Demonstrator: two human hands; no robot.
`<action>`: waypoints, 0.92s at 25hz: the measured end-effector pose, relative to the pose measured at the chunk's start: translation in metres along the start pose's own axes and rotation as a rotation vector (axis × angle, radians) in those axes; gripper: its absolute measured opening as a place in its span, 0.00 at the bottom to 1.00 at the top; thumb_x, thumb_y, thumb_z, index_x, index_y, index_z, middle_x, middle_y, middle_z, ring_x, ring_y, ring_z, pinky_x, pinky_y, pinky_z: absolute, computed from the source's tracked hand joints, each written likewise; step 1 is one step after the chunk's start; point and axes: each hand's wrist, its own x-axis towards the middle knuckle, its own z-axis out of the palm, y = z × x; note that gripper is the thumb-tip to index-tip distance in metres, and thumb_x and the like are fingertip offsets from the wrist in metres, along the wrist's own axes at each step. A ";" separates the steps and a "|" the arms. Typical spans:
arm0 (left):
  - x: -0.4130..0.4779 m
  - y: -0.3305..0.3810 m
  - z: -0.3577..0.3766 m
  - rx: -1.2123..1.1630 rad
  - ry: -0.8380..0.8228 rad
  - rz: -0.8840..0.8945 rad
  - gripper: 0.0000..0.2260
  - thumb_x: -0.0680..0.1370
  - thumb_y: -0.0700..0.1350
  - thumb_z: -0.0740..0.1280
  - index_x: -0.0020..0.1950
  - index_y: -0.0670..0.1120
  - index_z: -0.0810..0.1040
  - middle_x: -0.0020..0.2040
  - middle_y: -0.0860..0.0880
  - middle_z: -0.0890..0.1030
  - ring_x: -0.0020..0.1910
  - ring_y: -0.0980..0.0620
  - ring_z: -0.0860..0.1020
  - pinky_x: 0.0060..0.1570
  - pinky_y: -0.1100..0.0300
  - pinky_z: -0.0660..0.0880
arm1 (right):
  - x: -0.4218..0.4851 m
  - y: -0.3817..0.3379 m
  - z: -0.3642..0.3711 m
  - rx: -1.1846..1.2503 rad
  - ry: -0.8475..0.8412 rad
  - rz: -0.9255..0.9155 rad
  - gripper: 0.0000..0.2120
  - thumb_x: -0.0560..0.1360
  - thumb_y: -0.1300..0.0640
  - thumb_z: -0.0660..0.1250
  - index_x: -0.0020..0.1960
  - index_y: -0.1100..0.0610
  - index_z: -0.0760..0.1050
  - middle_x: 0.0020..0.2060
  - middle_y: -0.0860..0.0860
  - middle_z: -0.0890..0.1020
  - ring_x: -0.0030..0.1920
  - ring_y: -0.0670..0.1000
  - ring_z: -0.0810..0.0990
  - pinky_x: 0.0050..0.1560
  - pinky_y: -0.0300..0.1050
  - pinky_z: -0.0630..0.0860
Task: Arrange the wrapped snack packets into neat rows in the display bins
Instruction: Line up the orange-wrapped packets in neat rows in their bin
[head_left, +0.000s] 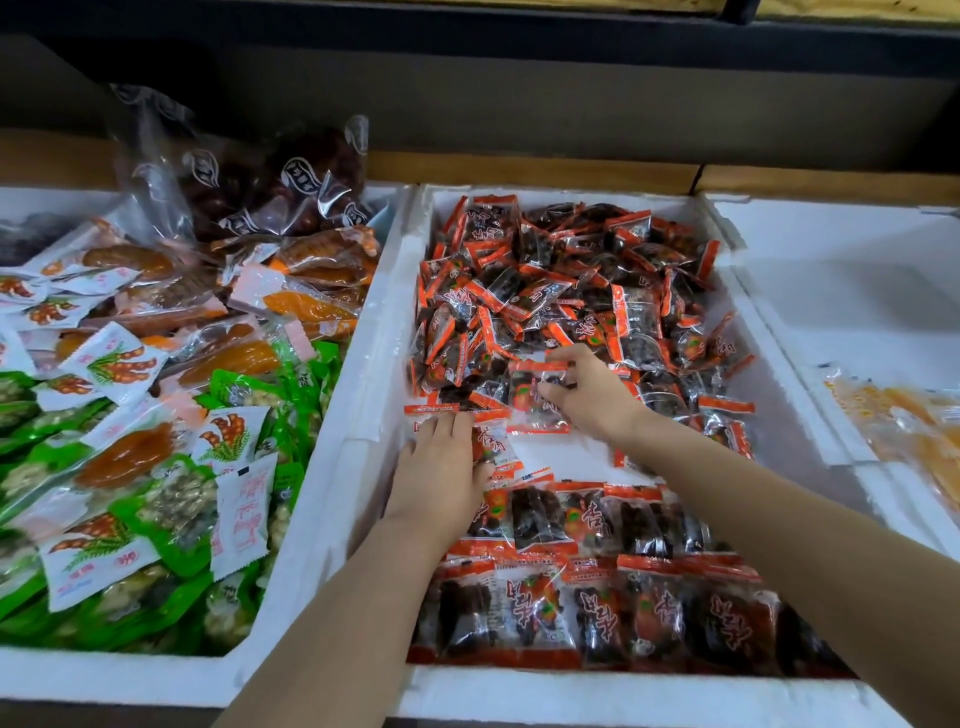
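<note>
In the centre of the frame we see the white foam middle bin (382, 312) holding red-edged snack packets (561, 291) of dark fruit. A loose heap fills its upper half, two neat rows (613, 608) lie along its lower edge, and a strip of white floor (576, 457) shows between them. Our left hand (441, 478) lies flat with straight fingers, pressing on loose packets (491, 441) near the bin's left wall. Our right hand (582, 384) pinches one packet (535, 402) between thumb and fingers at the heap's lower edge. The left bin (296, 587) is piled with green packets (171, 514), white packets (111, 364) and orange packets (306, 306), with clear bags (291, 192) of dark fruit at upper left. The right bin (831, 280) holds yellow packets (904, 426) at the right edge.
</note>
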 end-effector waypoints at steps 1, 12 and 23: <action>0.001 0.000 0.001 0.007 0.008 0.004 0.23 0.81 0.51 0.61 0.73 0.48 0.60 0.72 0.49 0.65 0.72 0.49 0.62 0.71 0.52 0.61 | -0.003 0.003 -0.002 -0.042 -0.053 -0.013 0.19 0.78 0.59 0.62 0.67 0.57 0.63 0.45 0.50 0.74 0.36 0.46 0.77 0.27 0.32 0.70; 0.003 0.000 0.000 0.159 -0.032 0.112 0.24 0.83 0.40 0.56 0.76 0.56 0.57 0.79 0.51 0.50 0.78 0.46 0.47 0.73 0.44 0.54 | -0.021 0.017 0.020 -0.480 -0.103 -0.159 0.28 0.75 0.53 0.69 0.71 0.55 0.65 0.66 0.51 0.65 0.52 0.50 0.77 0.57 0.42 0.74; 0.003 0.000 0.002 0.150 -0.066 0.110 0.40 0.74 0.26 0.59 0.76 0.60 0.51 0.78 0.49 0.53 0.76 0.45 0.51 0.72 0.40 0.57 | 0.028 -0.009 0.020 -0.606 0.037 -0.230 0.29 0.77 0.54 0.65 0.74 0.57 0.57 0.69 0.56 0.68 0.62 0.56 0.74 0.58 0.51 0.74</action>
